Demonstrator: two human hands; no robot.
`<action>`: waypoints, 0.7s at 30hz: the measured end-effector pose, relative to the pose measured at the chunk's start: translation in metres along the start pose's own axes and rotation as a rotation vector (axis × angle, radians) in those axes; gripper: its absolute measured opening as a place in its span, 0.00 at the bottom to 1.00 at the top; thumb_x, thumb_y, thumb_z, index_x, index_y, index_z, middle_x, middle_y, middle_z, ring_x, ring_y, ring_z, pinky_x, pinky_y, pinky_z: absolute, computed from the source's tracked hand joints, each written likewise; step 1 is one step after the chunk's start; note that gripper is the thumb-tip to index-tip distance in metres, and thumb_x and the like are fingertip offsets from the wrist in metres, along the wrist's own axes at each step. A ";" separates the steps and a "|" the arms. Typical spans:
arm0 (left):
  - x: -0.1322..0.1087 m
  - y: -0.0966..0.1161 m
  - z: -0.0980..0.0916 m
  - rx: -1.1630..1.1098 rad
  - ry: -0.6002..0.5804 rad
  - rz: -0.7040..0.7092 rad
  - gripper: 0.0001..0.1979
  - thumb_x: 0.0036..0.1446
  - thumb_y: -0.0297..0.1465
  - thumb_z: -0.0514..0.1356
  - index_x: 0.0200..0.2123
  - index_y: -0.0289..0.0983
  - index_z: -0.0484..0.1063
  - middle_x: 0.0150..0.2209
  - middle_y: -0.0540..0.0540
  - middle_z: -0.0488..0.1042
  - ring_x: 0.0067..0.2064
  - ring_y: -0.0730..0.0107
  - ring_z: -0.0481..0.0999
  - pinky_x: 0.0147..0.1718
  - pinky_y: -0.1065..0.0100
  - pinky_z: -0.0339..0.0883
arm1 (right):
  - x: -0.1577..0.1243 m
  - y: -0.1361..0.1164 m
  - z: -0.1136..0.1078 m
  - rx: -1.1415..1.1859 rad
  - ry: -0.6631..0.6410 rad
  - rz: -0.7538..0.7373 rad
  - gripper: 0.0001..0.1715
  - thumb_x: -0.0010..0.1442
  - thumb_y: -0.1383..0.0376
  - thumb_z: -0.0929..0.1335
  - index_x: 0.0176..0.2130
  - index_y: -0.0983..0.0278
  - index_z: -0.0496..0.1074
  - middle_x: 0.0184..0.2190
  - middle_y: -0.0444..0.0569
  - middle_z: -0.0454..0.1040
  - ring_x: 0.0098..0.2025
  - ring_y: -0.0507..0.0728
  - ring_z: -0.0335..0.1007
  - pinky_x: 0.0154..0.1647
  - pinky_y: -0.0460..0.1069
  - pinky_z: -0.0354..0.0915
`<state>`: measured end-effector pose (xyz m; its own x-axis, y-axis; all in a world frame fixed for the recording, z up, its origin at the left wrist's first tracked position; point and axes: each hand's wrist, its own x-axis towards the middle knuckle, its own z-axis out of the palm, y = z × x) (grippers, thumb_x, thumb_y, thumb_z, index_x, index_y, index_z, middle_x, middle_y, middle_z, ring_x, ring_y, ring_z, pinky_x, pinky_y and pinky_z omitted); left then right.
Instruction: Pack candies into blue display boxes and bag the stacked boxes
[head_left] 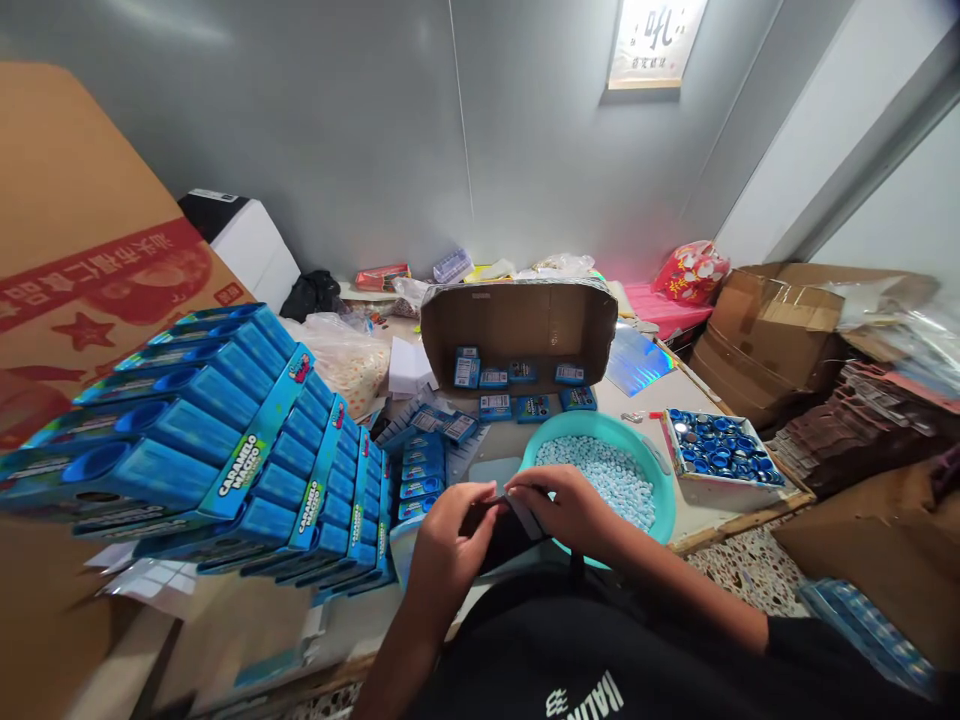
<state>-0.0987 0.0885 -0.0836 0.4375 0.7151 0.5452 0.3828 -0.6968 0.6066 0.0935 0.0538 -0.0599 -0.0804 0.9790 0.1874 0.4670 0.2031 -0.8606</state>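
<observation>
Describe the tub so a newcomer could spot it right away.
Find the big open cardboard box near the grey wall. In front, by the right hand, sits the turquoise tub. Unlike the rectangular box of shiny blue pieces alongside, it's round and holds small pale ones.

Dark handheld item (pixel 516 543), turquoise basin (pixel 663 510), pale-blue pellets (pixel 600 470), blue boxes (pixel 184 440), white-patterned red bag (pixel 690 273).

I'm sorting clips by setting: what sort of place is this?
Probably a small sweet-packing workshop: stacked blue cartons printed "CARAMELO", a turquoise basin of small pale-blue pieces, and cardboard boxes nearby.
</observation>
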 end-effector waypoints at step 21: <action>0.000 0.014 -0.006 -0.145 -0.160 -0.101 0.12 0.64 0.29 0.58 0.49 0.40 0.77 0.41 0.46 0.81 0.41 0.69 0.81 0.39 0.71 0.74 | 0.001 -0.006 -0.009 -0.023 -0.020 0.015 0.12 0.63 0.63 0.65 0.31 0.65 0.74 0.23 0.44 0.71 0.26 0.50 0.62 0.27 0.45 0.55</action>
<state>-0.0980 0.0788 -0.0716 0.5307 0.7548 0.3855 0.3155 -0.5981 0.7367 0.0983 0.0532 -0.0503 -0.0911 0.9821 0.1646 0.4887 0.1881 -0.8519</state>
